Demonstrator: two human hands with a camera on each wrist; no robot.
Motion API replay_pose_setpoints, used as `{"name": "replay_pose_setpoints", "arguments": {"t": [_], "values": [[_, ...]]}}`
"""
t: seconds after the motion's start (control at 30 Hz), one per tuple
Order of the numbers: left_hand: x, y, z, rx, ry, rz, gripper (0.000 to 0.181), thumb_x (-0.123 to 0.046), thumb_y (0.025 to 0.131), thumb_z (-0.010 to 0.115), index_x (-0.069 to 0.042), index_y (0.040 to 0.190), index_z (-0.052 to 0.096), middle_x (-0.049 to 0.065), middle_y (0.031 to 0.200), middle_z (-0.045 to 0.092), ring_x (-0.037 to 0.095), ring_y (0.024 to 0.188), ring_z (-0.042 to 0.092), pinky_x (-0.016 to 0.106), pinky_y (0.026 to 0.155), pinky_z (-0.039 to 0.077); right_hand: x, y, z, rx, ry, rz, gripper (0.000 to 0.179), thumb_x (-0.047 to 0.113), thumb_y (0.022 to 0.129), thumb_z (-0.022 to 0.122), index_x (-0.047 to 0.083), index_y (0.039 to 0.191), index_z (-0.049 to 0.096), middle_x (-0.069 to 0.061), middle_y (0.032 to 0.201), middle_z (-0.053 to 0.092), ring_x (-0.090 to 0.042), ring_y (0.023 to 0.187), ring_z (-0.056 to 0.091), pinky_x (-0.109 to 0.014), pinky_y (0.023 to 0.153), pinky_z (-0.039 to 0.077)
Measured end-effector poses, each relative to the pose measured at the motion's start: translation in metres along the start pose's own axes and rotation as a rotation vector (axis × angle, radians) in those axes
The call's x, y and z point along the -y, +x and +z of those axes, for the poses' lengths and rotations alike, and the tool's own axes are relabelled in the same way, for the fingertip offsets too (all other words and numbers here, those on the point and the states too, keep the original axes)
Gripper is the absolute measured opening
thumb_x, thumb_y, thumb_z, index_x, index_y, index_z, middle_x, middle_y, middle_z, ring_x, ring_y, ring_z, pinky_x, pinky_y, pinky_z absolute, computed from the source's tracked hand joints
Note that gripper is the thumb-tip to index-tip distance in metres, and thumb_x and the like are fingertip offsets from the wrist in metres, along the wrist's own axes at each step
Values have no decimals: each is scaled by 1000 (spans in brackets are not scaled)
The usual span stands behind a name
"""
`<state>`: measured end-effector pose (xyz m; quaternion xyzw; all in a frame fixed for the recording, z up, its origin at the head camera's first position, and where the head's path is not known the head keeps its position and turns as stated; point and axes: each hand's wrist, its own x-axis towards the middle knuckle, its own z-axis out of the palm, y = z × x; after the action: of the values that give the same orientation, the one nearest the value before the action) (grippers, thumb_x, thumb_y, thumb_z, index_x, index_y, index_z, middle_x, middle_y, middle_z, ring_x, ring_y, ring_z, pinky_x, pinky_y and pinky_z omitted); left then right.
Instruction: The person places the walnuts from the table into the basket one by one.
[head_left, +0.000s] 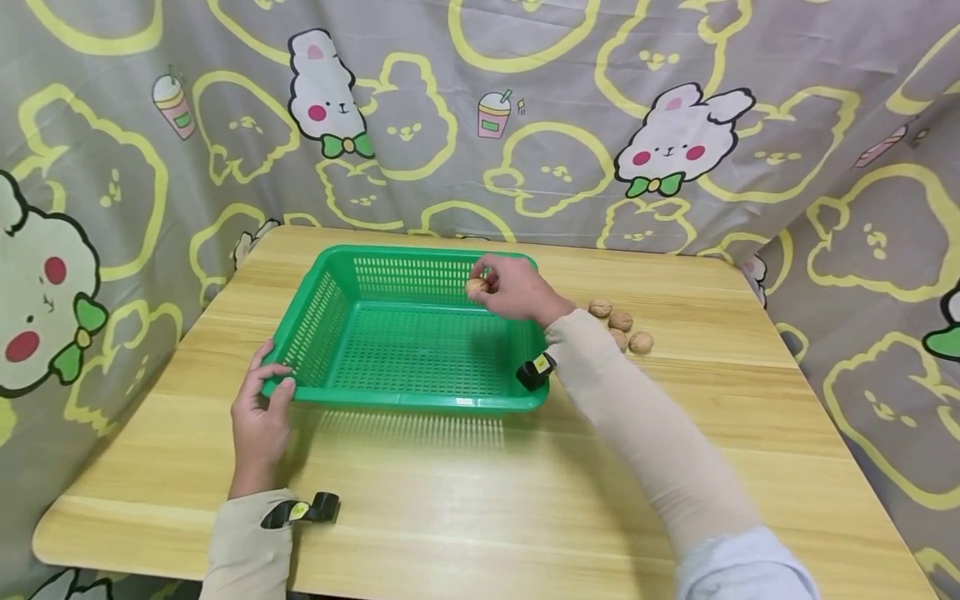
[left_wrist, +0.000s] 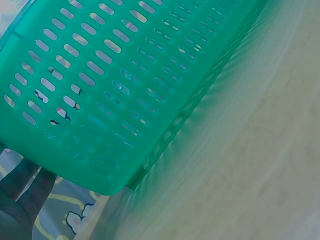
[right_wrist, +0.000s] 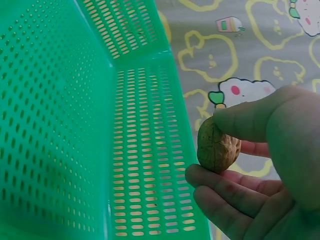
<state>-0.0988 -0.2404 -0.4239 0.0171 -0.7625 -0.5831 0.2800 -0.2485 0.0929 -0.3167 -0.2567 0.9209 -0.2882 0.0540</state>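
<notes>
A walnut (right_wrist: pixel 218 145) is pinched between the thumb and fingers of my right hand (head_left: pixel 517 287). In the head view that hand hangs over the right back part of a green plastic basket (head_left: pixel 412 402), and the right wrist view shows the nut close to the basket's rim. My left hand (head_left: pixel 262 408) grips the basket's rim at the front left corner, thumb on the near side and fingers round the left edge. Part of those fingers (left_wrist: pixel 37 190) shows in the left wrist view. The visible basket floor is bare, slotted plastic.
Several walnuts (head_left: pixel 620 322) lie on the wooden table (head_left: pixel 450 508) to the right of the basket, partly behind my right forearm. A grey patterned curtain (head_left: pixel 555 100) hangs round the table's back and sides.
</notes>
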Motion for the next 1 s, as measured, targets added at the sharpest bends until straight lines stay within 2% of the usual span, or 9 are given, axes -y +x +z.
{"name": "replay_pose_setpoints", "arguments": {"t": [0.13,0.2,0.33,0.47,0.63,0.77,0.87,1.0], "values": [[-18,-4,2,-11,2,17,17,3,93,50,17,102,49,17,149,40,26,138,35,23,103,31,3,7,7,67,-32,5,24,26,94,60,12,114,59,-5,88,62,-19,75,56,-34,70,46],[-21,-5,2,-11,-14,31,15,4,93,49,17,102,50,19,148,40,26,138,34,24,106,29,4,10,9,106,-45,17,22,26,95,59,13,112,59,-5,83,60,-18,70,51,-33,66,44],[-8,-1,1,-19,-25,38,13,6,91,51,15,101,51,16,147,42,26,139,34,27,108,27,5,17,14,171,-67,22,19,25,95,59,12,110,60,-5,82,61,-18,68,49,-32,66,43],[4,1,1,-22,-26,41,14,5,91,54,14,100,52,13,147,44,26,138,35,28,107,29,4,23,18,238,-92,21,22,24,96,58,11,114,61,-4,92,64,-18,76,56,-34,73,46],[4,-1,1,-21,-28,58,15,2,91,54,14,100,53,12,147,44,26,138,35,28,108,29,2,27,24,308,-113,27,20,23,96,60,12,112,61,-4,100,64,-18,83,59,-34,74,49],[3,-2,1,-21,-25,41,15,3,91,54,14,101,53,13,147,44,25,138,35,27,107,30,2,31,28,370,-164,27,18,23,96,60,12,110,61,-5,98,61,-18,77,54,-32,68,46],[-1,-3,2,-13,-18,19,14,4,92,53,14,101,53,13,148,43,26,138,34,26,105,31,3,32,31,422,-218,39,19,24,97,58,14,112,61,-6,99,58,-18,73,49,-32,64,42],[-19,-4,4,-7,-10,15,16,4,92,50,16,102,51,20,148,40,30,138,33,26,104,30,4,34,35,488,-274,51,19,27,96,59,16,112,61,-5,100,57,-16,68,45,-31,61,40]]}}
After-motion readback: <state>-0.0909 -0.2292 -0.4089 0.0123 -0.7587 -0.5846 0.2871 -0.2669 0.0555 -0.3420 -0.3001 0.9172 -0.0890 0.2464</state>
